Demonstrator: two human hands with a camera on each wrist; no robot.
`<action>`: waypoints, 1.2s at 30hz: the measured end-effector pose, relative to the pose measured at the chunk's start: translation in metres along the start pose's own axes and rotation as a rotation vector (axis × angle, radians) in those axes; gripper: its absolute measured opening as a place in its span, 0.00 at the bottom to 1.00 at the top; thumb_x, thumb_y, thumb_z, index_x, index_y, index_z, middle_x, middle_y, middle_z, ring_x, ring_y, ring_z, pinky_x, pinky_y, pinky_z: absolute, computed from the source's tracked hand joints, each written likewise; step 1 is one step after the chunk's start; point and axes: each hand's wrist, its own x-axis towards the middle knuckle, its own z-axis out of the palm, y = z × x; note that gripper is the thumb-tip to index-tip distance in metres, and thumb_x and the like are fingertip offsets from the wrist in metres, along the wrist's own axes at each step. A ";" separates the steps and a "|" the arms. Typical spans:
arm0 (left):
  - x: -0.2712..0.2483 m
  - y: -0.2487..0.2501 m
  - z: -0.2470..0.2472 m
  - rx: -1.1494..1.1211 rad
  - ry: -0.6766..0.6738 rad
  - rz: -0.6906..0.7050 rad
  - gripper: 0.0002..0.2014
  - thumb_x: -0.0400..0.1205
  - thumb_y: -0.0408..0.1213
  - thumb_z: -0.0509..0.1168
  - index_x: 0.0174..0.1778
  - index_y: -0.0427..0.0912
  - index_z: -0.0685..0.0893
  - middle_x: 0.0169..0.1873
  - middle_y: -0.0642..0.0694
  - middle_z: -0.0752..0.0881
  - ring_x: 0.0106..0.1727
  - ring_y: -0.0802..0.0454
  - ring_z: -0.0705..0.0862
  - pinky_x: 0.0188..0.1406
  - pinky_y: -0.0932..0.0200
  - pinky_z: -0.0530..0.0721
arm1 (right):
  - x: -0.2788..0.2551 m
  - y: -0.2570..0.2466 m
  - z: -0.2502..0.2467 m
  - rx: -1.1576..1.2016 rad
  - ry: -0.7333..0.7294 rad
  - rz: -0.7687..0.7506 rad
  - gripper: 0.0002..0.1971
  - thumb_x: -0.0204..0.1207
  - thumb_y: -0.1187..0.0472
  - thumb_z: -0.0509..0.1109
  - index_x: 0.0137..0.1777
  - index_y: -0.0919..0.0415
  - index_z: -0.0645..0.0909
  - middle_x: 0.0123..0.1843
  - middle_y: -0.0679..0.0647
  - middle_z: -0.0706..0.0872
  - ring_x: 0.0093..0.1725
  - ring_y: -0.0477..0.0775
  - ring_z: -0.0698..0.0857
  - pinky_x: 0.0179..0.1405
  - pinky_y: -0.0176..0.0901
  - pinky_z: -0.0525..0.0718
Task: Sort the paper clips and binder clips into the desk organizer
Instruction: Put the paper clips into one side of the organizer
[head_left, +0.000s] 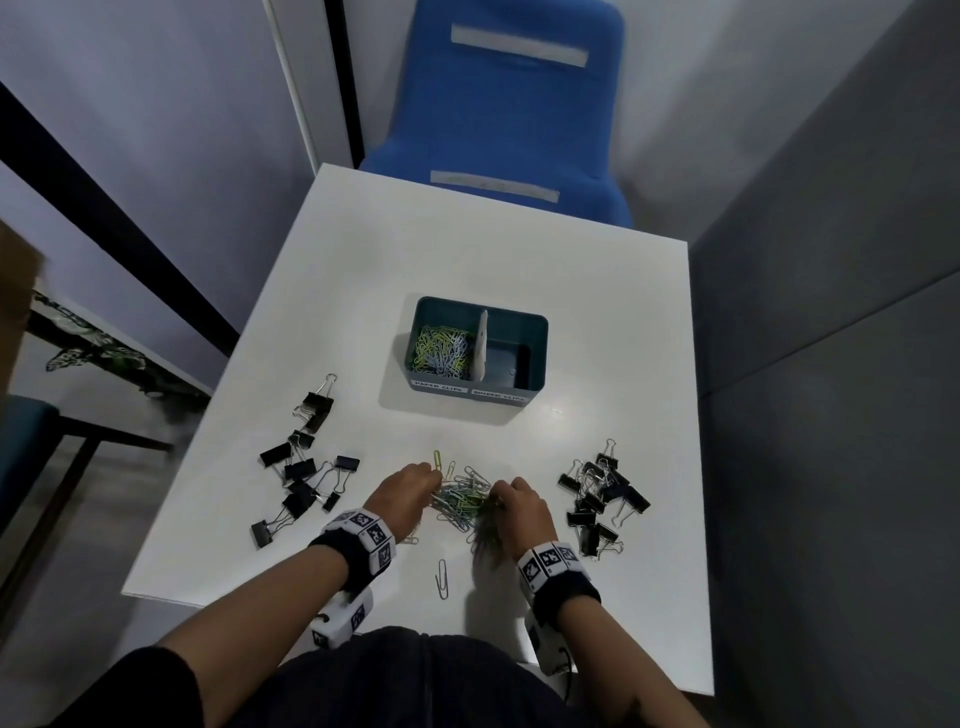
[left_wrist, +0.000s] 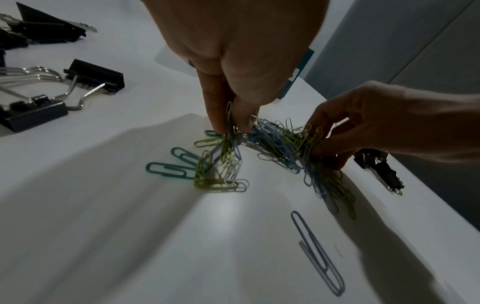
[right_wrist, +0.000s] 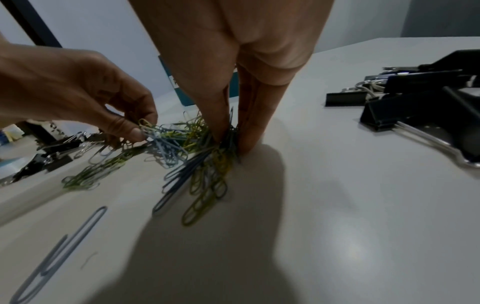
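A heap of coloured paper clips (head_left: 462, 499) lies on the white table (head_left: 363, 291) between my hands. My left hand (head_left: 410, 488) pinches a bunch of clips (left_wrist: 228, 131) at the heap's left side. My right hand (head_left: 519, 501) pinches another bunch (right_wrist: 221, 152) at the right side, fingertips down on the table. The teal desk organizer (head_left: 532, 364) stands beyond the heap; its left compartment holds many paper clips (head_left: 441, 348), its right one looks bare. Black binder clips lie in two groups, left (head_left: 306, 462) and right (head_left: 602, 493).
One large grey paper clip (head_left: 442, 578) lies alone near the table's front edge, between my wrists. A blue chair (head_left: 504, 119) stands behind the table. Grey walls close in on the right, and a dark-framed table stands at the left.
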 end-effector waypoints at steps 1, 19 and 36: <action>-0.001 0.002 -0.005 -0.030 0.012 -0.014 0.07 0.73 0.23 0.64 0.43 0.38 0.81 0.41 0.40 0.82 0.43 0.38 0.80 0.35 0.55 0.70 | 0.000 0.003 -0.001 0.020 -0.001 0.001 0.13 0.76 0.70 0.62 0.57 0.59 0.81 0.51 0.60 0.82 0.46 0.66 0.83 0.39 0.46 0.76; 0.042 0.041 -0.175 -0.302 0.585 0.050 0.01 0.79 0.31 0.70 0.43 0.40 0.86 0.38 0.51 0.84 0.35 0.55 0.81 0.36 0.65 0.80 | -0.011 -0.006 -0.065 0.173 0.034 -0.120 0.07 0.67 0.67 0.73 0.42 0.58 0.90 0.40 0.55 0.92 0.40 0.52 0.86 0.40 0.33 0.76; -0.004 0.001 -0.080 -0.210 0.269 -0.129 0.08 0.83 0.33 0.65 0.51 0.47 0.89 0.49 0.51 0.90 0.44 0.53 0.87 0.46 0.57 0.87 | 0.075 -0.117 -0.201 0.173 0.311 -0.315 0.05 0.73 0.65 0.73 0.46 0.58 0.90 0.39 0.54 0.91 0.41 0.53 0.86 0.42 0.40 0.81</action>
